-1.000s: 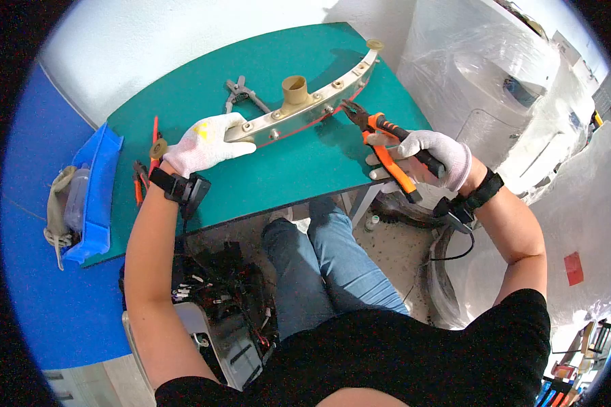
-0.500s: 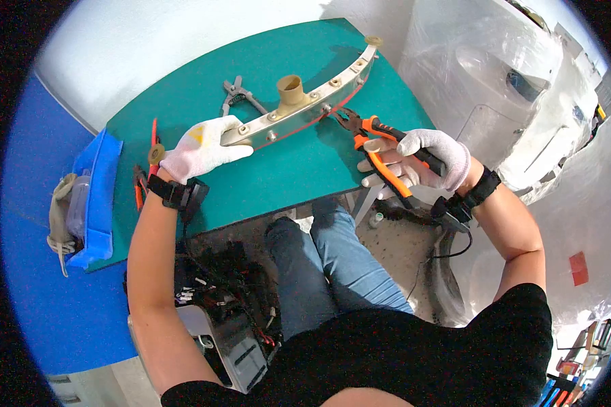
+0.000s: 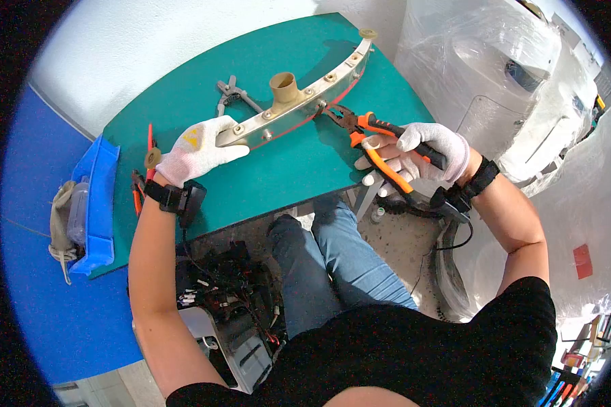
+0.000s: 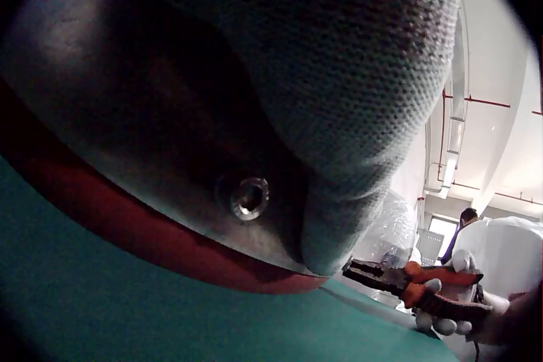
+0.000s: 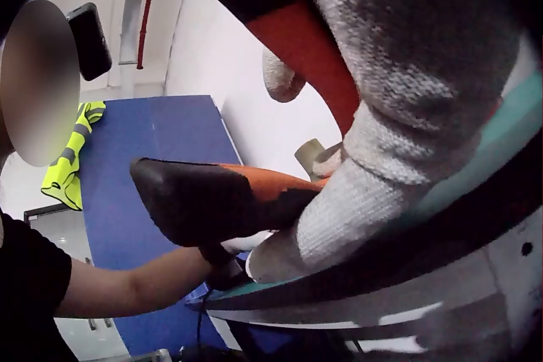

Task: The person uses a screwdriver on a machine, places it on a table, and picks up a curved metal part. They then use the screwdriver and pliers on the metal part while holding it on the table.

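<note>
My gloved left hand [image 3: 200, 150] grips the near left end of a curved metal bar [image 3: 286, 122] with a red strip along its lower edge. A tan cup-shaped fitting [image 3: 283, 87] stands on the bar's top, and small metal studs stick out of its side. My gloved right hand [image 3: 429, 152] holds pliers [image 3: 357, 136] with orange and black handles. Their tips are right at a stud near the bar's middle. In the right wrist view the handles [image 5: 293, 35] stand spread apart. A threaded metal bushing [image 4: 249, 199] shows close up beside my left glove [image 4: 356, 82].
Grey spring-handled pliers [image 3: 232, 93] lie behind the bar on the green table [image 3: 271, 183]. Red-handled tools [image 3: 138, 193] lie by my left wrist, next to a blue bin [image 3: 102, 230]. Plastic-wrapped white equipment [image 3: 468, 74] stands at the right. Dark wiring [image 3: 231, 285] is below the table.
The pliers in my right hand have moved left, their tips coming up to the stud on the bar. My left hand keeps its grip on the bar's end. The view has shifted slightly.
</note>
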`<state>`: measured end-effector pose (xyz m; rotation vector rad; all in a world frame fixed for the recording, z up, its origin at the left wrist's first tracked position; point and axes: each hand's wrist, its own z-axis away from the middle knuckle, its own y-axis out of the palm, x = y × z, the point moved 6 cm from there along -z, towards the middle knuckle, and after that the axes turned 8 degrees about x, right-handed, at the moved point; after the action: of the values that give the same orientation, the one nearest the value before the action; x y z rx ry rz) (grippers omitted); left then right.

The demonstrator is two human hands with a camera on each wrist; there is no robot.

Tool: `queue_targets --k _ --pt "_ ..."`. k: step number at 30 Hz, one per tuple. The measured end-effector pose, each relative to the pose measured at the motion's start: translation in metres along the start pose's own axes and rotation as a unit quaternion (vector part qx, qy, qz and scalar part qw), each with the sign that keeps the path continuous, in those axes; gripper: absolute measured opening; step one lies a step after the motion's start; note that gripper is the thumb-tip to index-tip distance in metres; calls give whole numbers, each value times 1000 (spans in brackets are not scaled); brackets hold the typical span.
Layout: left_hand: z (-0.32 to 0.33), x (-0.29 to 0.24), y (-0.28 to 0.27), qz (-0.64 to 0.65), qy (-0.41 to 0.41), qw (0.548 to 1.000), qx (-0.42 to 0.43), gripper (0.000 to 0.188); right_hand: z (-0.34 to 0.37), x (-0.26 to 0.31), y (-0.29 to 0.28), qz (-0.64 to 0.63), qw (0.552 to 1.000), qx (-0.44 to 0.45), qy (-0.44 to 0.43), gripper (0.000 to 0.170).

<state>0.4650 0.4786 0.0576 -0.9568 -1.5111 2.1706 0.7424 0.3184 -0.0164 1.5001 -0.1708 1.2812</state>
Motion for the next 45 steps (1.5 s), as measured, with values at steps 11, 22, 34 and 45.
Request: queue_targets --k 11,22,34,45 --pt "6 -4 0 -8 -1 1000 -7 48 -7 4 21 -72 997 39 16 45" --pt "3 2 3 -9 1 1000 8 47 -12 5 22 54 995 -66 45 47" --pt "7 -4 2 -36 16 999 -11 48 -14 36 68 744 573 -265 219 45" --pt "5 1 1 -36 32 999 -19 51 5 55 25 541 795 -218 163 33"
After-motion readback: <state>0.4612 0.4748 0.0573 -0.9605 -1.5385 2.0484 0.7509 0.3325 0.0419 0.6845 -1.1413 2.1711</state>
